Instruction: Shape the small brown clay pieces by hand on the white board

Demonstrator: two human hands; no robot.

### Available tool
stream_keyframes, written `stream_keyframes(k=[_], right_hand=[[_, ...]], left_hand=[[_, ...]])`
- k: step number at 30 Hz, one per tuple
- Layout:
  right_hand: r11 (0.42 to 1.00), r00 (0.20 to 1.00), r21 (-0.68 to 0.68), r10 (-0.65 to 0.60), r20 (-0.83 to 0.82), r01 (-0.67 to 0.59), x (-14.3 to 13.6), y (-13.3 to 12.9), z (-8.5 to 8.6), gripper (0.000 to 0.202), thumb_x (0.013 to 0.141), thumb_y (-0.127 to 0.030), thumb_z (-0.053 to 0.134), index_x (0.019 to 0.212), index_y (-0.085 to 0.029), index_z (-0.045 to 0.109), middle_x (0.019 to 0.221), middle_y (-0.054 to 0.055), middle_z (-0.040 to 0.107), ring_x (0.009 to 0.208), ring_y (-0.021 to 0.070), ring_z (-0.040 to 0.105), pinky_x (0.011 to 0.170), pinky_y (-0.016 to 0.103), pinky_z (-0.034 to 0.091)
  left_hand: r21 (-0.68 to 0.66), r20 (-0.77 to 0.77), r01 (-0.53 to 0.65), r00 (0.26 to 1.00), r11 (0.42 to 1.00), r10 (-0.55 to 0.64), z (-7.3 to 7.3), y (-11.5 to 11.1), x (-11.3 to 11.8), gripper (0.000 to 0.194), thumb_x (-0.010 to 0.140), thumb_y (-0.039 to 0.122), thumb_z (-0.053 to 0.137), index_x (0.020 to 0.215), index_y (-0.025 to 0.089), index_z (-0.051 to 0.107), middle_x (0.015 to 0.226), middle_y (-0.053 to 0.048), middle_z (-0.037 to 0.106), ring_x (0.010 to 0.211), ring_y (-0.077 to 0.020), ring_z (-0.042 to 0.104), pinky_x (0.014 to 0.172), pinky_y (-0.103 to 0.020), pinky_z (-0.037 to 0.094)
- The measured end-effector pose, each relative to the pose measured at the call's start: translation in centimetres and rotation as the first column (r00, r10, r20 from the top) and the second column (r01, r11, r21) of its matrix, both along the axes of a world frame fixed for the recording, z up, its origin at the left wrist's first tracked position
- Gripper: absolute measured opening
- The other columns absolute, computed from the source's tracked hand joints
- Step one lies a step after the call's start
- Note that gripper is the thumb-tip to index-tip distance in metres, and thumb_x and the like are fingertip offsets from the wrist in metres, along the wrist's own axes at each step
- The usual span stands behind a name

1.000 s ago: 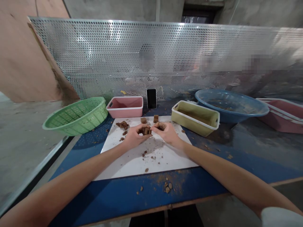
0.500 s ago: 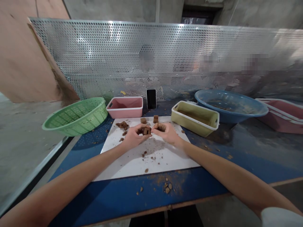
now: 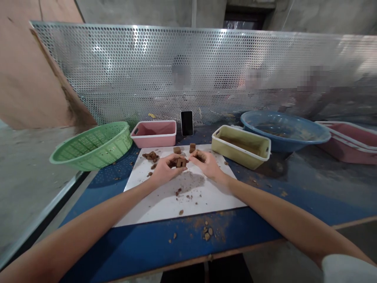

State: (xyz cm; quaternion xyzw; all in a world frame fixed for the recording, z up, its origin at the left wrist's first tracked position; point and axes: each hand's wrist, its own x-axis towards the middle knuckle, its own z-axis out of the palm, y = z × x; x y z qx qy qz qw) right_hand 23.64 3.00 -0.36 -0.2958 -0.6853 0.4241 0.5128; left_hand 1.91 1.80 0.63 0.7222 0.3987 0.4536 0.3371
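Note:
Between the thumb and fingers of my left hand (image 3: 166, 169) is a small brown clay block (image 3: 181, 162) with a notch in its near face. My right hand (image 3: 208, 165) is just to the right of the block, thumb and fingertips pinched together; whether a bit of clay sits in that pinch is too small to tell. Both hands are above a white sheet (image 3: 165, 204). Two more clay blocks stand behind them, one on the left (image 3: 177, 150) and one on the right (image 3: 192, 147). Lumpy clay pieces (image 3: 150, 156) lie left of my left hand.
A green basket (image 3: 91, 157), a pink bin (image 3: 154, 140) and an upright phone (image 3: 187, 123) line the back left. Rightward are a yellow-green bin (image 3: 241, 155), a blue basin (image 3: 282, 143) and pink bins (image 3: 347, 151). A perforated metal panel (image 3: 132, 78) stands behind. Crumbs (image 3: 207, 234) dot the blue table.
The view has shifted slightly. My right fingertips have drawn a little away from the clay block and curl more; my left hand keeps its hold.

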Motion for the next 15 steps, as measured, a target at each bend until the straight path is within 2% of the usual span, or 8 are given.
stream_keyframes(k=[3,6,8,11,13,15], right_hand=[[0.997,0.996,-0.005,0.076,0.054,-0.076,-0.06,-0.07,-0.02,0.029,0.097,-0.051,0.071,0.091,-0.023,0.069,0.091,0.004,0.071,0.086,0.0201,0.064,0.083,0.035,0.051],[1.0,1.0,0.001,0.004,0.001,-0.004,-0.13,-0.12,0.14,0.03,0.097,-0.053,0.07,0.092,-0.023,0.068,0.094,0.004,0.072,0.09,0.0205,0.065,0.087,0.036,0.051],[1.0,1.0,-0.006,0.006,-0.014,-0.006,-0.16,-0.14,0.24,0.03,0.096,-0.052,0.072,0.089,-0.023,0.068,0.092,0.004,0.072,0.087,0.0198,0.065,0.084,0.035,0.051],[0.997,0.995,-0.01,0.076,0.071,-0.076,-0.22,-0.19,0.31,0.029,0.095,-0.049,0.074,0.087,-0.021,0.071,0.088,0.004,0.073,0.081,0.0192,0.064,0.079,0.035,0.051],[0.999,0.996,0.008,0.037,0.08,-0.038,-0.22,-0.23,0.34,0.029,0.096,-0.049,0.072,0.088,-0.021,0.072,0.089,0.005,0.074,0.083,0.0204,0.066,0.081,0.035,0.052],[0.997,0.996,0.06,-0.056,0.067,0.052,-0.04,-0.29,0.43,0.031,0.1,-0.051,0.067,0.096,-0.022,0.074,0.096,0.006,0.075,0.09,0.0218,0.067,0.086,0.037,0.053]], left_hand=[[0.0,-0.018,0.02,1.0,1.0,-0.02,-0.18,0.08,-0.13,0.04,0.078,0.036,0.088,0.111,0.017,0.076,0.101,-0.008,0.08,0.09,-0.0216,0.073,0.085,-0.034,0.059],[-0.002,-0.016,0.03,0.999,1.0,-0.03,-0.4,0.16,-0.21,0.043,0.078,0.038,0.088,0.113,0.016,0.076,0.102,-0.009,0.08,0.09,-0.022,0.072,0.084,-0.034,0.058],[0.004,-0.017,0.017,1.0,1.0,-0.017,-0.53,0.22,-0.21,0.042,0.078,0.038,0.088,0.112,0.017,0.076,0.099,-0.008,0.079,0.088,-0.0214,0.072,0.084,-0.034,0.058],[0.008,-0.006,0.015,1.0,1.0,-0.015,-0.62,0.24,-0.12,0.039,0.079,0.039,0.087,0.109,0.017,0.077,0.096,-0.007,0.079,0.085,-0.0202,0.071,0.081,-0.032,0.057],[0.003,0.013,0.012,1.0,1.0,-0.013,-0.53,0.22,-0.01,0.039,0.078,0.037,0.088,0.109,0.017,0.076,0.098,-0.008,0.08,0.085,-0.0202,0.071,0.081,-0.033,0.058],[-0.005,0.027,-0.002,1.0,1.0,0.002,-0.32,0.21,0.11,0.039,0.076,0.037,0.089,0.107,0.017,0.076,0.1,-0.009,0.08,0.087,-0.0211,0.072,0.082,-0.033,0.059]])
